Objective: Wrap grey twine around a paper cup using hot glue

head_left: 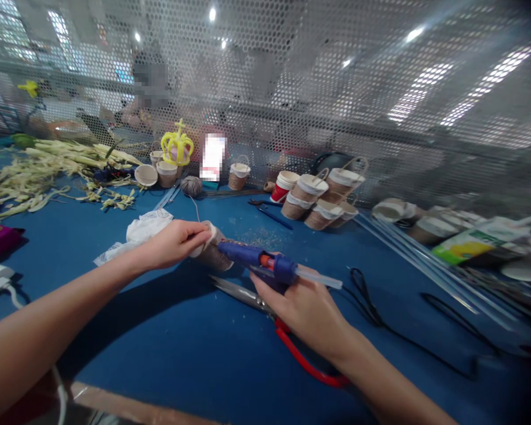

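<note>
My left hand (177, 241) is closed around a paper cup (213, 252) wrapped in brown twine, holding it on its side on the blue table (168, 348). My right hand (305, 308) grips a blue glue gun (265, 262) with an orange trigger. Its nozzle points left and touches the cup's side. A clear glue stick (319, 277) sticks out of the gun's back. The gun's black cord (380, 321) trails to the right.
Red-handled scissors (292, 345) lie under my right wrist. Several twine-wrapped cups (318, 198) stand behind, near a ball of twine (191, 185) and a yellow crown (177, 147). Glue sticks (416, 260) lie at right, pale leaf strips (39, 171) at left. A mesh screen (292, 88) backs the table; a person sits beyond.
</note>
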Demonstrator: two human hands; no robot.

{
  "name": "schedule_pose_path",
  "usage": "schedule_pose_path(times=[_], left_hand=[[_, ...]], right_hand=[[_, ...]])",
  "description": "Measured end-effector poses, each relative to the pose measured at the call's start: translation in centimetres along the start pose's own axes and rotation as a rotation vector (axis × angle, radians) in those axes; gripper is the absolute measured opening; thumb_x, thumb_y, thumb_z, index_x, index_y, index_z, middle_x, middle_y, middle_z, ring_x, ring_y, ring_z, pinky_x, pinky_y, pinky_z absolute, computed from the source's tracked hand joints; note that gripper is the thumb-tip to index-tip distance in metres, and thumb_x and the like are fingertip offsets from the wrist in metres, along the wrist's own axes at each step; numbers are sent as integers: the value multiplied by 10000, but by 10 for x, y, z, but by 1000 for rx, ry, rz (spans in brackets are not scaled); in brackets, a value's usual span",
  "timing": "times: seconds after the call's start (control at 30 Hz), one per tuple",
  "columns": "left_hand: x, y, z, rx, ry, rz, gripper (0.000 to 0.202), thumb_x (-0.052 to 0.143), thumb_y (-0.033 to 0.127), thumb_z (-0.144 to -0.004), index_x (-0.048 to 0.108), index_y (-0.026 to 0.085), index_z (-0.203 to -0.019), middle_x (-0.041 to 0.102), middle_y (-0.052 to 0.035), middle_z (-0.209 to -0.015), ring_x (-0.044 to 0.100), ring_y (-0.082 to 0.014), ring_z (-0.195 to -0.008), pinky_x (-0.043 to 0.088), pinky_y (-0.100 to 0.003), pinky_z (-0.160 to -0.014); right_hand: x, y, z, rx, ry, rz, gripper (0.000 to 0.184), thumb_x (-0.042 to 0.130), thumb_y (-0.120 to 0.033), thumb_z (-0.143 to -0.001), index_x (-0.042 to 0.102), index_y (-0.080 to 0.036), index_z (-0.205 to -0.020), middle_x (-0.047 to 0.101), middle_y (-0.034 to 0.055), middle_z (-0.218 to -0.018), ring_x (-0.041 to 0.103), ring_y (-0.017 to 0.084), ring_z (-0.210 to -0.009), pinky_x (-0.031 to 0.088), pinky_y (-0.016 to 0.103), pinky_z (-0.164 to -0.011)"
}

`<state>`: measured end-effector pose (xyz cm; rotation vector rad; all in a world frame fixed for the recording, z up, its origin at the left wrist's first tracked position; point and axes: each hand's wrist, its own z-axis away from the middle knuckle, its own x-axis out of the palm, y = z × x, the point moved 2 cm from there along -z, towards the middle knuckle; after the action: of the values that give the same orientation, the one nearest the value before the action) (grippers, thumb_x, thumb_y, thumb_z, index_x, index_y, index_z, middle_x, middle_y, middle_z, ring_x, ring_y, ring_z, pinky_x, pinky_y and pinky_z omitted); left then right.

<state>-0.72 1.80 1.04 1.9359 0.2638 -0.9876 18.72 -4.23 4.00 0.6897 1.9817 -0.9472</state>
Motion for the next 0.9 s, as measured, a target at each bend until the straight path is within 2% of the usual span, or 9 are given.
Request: schedule_pose_path(times=[0.17,0.37,0.47,0.9], left_hand=[[0,-1,1,20,-20,-41,327,310,312,-854,513,138,-666,435,21,-597,375,-98,-569,306,-193,-536],[0,-1,0,9,-18,-55,341,301,323,-860,508,135,-665,406,29,-577,357,-94,-551,291,-186,-519],[0,-1,0,4,-22,-52,346,299,330,-862,504,136,-663,411,29,-582,365,-94,-556,295,-183,-523],[-2,3,2,86,-35,-105,299,308,287,-865,428,154,-625,413,32,-567,357,-90,-530,277,-187,-505]], right_hand=[[-2,2,-1,-10,30,9,163,435,-191,-775,592,-208,-735,614,60,-690,579,185,-638,487,305,-602],[2,0,2,26,-10,-15,150,444,-168,-764,588,-192,-730,608,50,-657,566,158,-566,470,269,-539],[0,-1,1,13,0,-3,144,449,-169,-762,587,-196,-731,618,59,-685,583,177,-619,476,287,-571],[-5,2,0,7,29,29,150,437,-202,-765,581,-195,-723,612,70,-662,579,193,-614,472,308,-570]])
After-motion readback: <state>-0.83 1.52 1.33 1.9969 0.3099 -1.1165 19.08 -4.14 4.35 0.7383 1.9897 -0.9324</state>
